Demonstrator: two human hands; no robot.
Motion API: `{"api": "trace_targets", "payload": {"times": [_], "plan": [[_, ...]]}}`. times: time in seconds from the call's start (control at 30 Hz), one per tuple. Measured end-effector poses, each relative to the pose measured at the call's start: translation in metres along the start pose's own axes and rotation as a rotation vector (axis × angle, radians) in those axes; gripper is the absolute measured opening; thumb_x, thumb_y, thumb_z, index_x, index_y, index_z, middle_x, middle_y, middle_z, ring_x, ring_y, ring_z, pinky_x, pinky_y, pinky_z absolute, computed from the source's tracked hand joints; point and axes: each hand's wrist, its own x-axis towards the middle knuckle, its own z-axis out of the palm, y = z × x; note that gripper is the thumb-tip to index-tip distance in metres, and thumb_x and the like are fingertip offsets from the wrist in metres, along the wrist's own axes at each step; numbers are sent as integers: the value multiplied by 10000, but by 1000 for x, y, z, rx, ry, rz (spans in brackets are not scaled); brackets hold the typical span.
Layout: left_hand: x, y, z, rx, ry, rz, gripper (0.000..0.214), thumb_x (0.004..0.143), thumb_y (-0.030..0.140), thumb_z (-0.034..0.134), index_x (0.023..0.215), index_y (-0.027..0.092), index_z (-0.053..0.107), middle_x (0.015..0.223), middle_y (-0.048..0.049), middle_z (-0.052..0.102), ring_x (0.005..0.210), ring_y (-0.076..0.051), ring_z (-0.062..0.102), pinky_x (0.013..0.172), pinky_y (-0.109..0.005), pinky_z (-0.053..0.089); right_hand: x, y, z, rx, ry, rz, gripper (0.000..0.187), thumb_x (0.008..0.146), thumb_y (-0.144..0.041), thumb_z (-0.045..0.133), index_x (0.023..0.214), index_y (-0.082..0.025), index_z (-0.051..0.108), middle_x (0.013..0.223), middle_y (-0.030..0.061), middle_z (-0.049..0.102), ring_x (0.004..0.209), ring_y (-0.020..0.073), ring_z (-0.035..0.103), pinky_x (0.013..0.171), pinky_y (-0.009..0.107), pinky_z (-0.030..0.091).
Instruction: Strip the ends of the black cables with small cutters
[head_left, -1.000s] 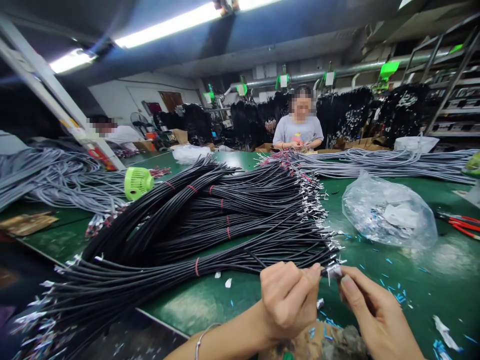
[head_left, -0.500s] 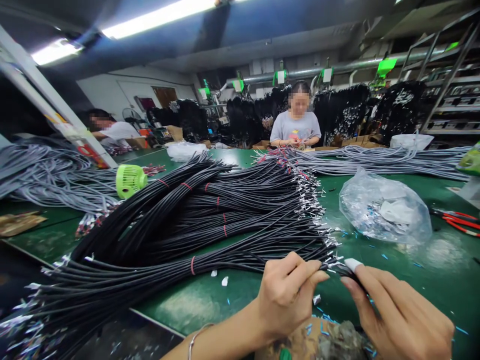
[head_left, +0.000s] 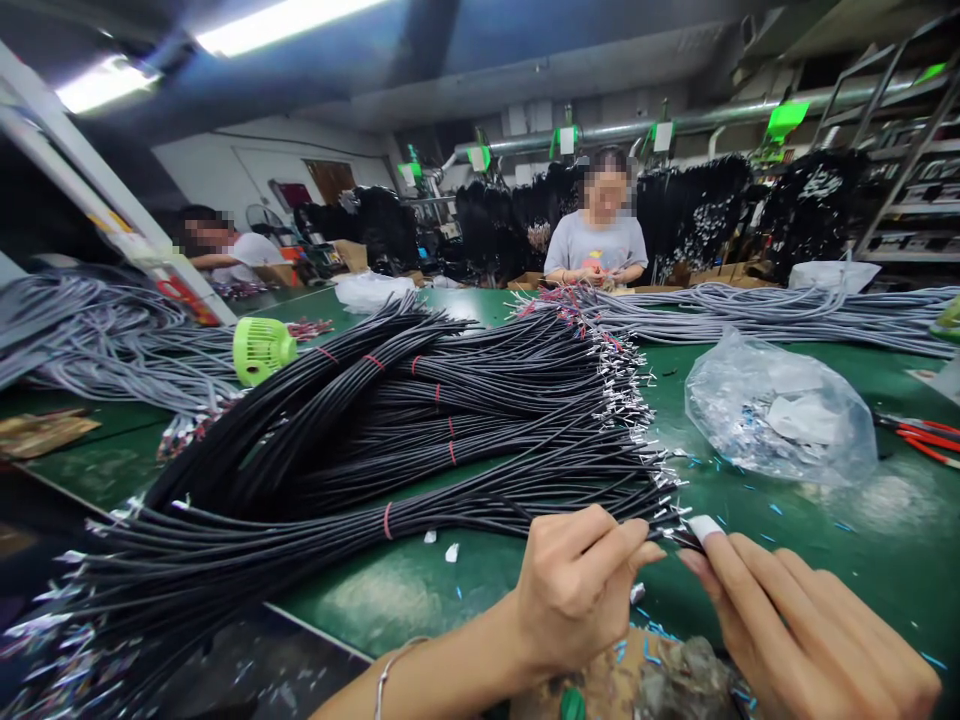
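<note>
One green table (head_left: pixel 390 610) spread across the view, and two other people sat beyond it: one person in a grey shirt (head_left: pixel 596 245) at the far side, another in a white top (head_left: pixel 255 250) at the left. One broad spread of black cables (head_left: pixel 420 440), too many to count singly, lay in the middle of the table, its right-hand ends just beside the two working hands. Grey cables lay in two groups, a left heap (head_left: pixel 97 345) and a far-side row (head_left: pixel 780 318). One clear plastic bag (head_left: pixel 780 405) lay right of the black cables, one whitish bag (head_left: pixel 373 291) behind them.

The left hand (head_left: pixel 581 580) had its thumb and forefinger pressed together at the cable ends; whether a cable was between them I cannot tell. The right hand (head_left: pixel 795 620), just beside it, pinched one dark slim piece (head_left: pixel 687 541) between thumb and forefinger; its kind was unclear.

One light-green fan (head_left: pixel 262 351) stood left of the black cables, and one red-handled tool (head_left: pixel 930 438) lay near the right edge. One bracelet (head_left: pixel 382 683) circled the left wrist. Seven red ties (head_left: pixel 388 521) showed around the black cables. One white covering (head_left: pixel 703 527) capped the right forefinger. Two white scraps (head_left: pixel 451 552) lay in front of the cables, and many blue bits (head_left: pixel 775 509) were scattered at the right.
</note>
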Motion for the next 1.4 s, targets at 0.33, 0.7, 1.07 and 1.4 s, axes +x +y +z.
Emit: {"api": "trace_targets", "payload": {"times": [0.33, 0.7, 1.07, 1.4], "plan": [[-2, 0, 2, 13, -38, 2, 133, 883, 156, 526, 837, 133, 649, 580, -3, 584, 484, -86, 536, 467, -202, 406, -6, -2, 2, -4, -46, -68, 328, 804, -158, 687, 1109, -45, 645, 933, 147, 716, 752, 303, 602, 713, 431, 407], [-4, -1, 9, 29, -201, -54, 243, 886, 142, 475, 687, 117, 611, 596, -33, 551, 526, -134, 473, 475, -265, 313, -9, -7, 1, -26, -210, -133, 310, 896, -101, 420, 1119, -5, 613, 901, 175, 686, 725, 294, 591, 687, 427, 365], [13, -2, -3, -503, -414, -517, 391, 903, 180, 447, 538, 120, 577, 530, 4, 527, 517, -84, 450, 542, -209, 323, 21, 4, 0, 832, -141, 566, 178, 868, -275, 578, 1036, -215, 565, 782, -5, 513, 456, 81, 416, 396, 213, 355], [15, -9, -3, -777, -597, -614, 303, 863, 248, 489, 723, 100, 712, 571, -4, 524, 501, -79, 447, 468, -177, 329, 22, -16, 21, 1016, -108, 918, 274, 824, -328, 607, 599, -183, 552, 542, -39, 445, 466, 101, 414, 403, 205, 335]]}}
